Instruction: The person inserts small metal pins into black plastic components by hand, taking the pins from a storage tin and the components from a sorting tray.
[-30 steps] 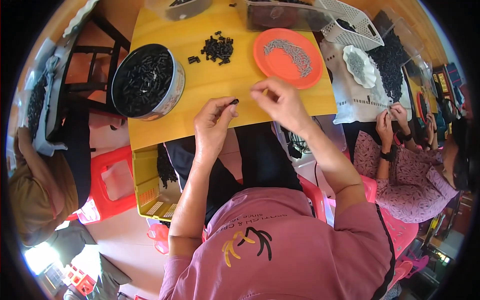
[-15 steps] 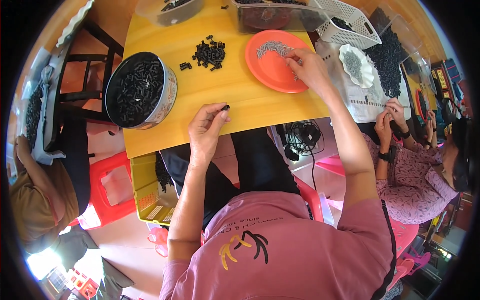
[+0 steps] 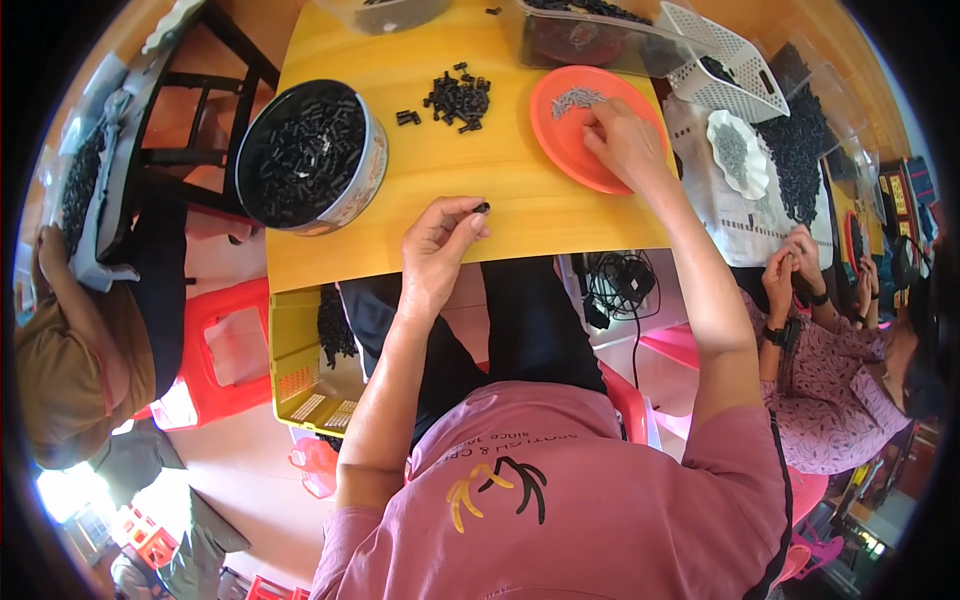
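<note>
My left hand (image 3: 438,250) is raised just above the near edge of the yellow table, thumb and fingers pinching a small black plastic piece (image 3: 483,208). My right hand (image 3: 628,145) reaches over an orange-red plate (image 3: 560,150), its fingers drawn together near the surface. Whatever is between those fingertips is hidden. On the plate's far left side lies a small heap of thin grey pins (image 3: 577,100). Between the plate and a round tin sits a loose pile of black plastic pieces (image 3: 457,98), with a few more pieces (image 3: 408,118) beside it.
The round tin (image 3: 372,160), full of black pieces, stands at the table's left. Clear tubs (image 3: 620,55) and a white perforated basket (image 3: 720,60) line the far side. On the right, a co-worker's hands (image 3: 790,265) are near a scalloped white dish (image 3: 755,180). Cables (image 3: 620,285) hang below the table.
The whole view has shifted, so the table appears farther right. My right hand's fingertips have moved slightly nearer to me over the plate. The left hand still pinches the black piece.
</note>
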A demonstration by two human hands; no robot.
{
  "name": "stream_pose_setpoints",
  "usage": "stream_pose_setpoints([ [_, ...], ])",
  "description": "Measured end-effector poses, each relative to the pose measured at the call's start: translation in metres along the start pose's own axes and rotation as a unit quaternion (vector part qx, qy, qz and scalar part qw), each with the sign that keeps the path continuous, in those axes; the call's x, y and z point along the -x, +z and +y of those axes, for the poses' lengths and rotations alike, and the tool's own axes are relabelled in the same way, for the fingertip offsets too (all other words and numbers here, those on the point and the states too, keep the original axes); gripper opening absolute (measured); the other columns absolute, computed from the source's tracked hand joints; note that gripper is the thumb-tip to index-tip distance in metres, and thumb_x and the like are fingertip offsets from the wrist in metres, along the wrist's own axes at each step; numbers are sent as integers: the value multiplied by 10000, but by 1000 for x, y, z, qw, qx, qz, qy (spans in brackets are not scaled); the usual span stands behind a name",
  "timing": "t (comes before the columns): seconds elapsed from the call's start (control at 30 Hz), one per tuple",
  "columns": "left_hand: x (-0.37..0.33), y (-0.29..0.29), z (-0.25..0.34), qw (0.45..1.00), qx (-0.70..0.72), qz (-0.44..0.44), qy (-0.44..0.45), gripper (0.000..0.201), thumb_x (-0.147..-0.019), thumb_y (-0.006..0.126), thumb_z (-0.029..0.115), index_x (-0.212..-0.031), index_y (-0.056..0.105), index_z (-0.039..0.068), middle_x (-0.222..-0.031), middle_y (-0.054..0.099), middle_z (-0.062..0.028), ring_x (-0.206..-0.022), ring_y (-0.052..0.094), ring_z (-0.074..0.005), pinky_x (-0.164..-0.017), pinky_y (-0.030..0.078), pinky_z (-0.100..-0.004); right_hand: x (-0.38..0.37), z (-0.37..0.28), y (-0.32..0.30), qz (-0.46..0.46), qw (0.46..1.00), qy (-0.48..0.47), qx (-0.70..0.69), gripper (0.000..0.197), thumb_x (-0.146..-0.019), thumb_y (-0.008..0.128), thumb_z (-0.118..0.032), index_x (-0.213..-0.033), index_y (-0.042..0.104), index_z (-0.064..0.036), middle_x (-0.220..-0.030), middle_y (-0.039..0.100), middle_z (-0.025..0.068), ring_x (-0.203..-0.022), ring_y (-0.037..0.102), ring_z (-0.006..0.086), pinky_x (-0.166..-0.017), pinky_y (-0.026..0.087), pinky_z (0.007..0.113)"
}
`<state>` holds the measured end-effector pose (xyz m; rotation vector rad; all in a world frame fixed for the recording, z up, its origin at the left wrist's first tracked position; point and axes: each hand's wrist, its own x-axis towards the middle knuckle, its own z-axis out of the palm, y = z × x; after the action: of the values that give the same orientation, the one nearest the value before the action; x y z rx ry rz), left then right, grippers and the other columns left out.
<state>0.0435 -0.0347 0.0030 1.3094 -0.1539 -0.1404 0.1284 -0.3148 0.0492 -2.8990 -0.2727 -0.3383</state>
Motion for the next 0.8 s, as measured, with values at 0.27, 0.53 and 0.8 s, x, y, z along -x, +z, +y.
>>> stream_pose_setpoints([
  [0.27,-3,-6,-3,998,63,25,4,192,-918,632,22,-1103,621,-26,-976,685,-103,-811,641,-130,-772,516,-255,33,-91,-2,-44,842,54,-535,177,-923,633,-87,-1084,674,-29,-874,631,-18,-752,558,27,-655,446,189],
  [0.53,-5,-9,-2,992,121,22,5,186,-908,647,28,-1086,626,-23,-955,684,-96,-808,643,-134,-763,520,-260,47,-128,16,-76,764,61,-638,178,-913,671,-92,-1071,674,-8,-930,636,0,-808,549,26,-690,428,178],
  [0.8,-4,-10,-5,991,132,21,13,181,-907,651,31,-1077,626,-25,-922,672,-75,-805,643,-134,-765,518,-258,52,-135,23,-101,711,106,-688,164,-907,685,-144,-1046,695,-59,-912,636,-41,-678,466,19,-587,351,177],
])
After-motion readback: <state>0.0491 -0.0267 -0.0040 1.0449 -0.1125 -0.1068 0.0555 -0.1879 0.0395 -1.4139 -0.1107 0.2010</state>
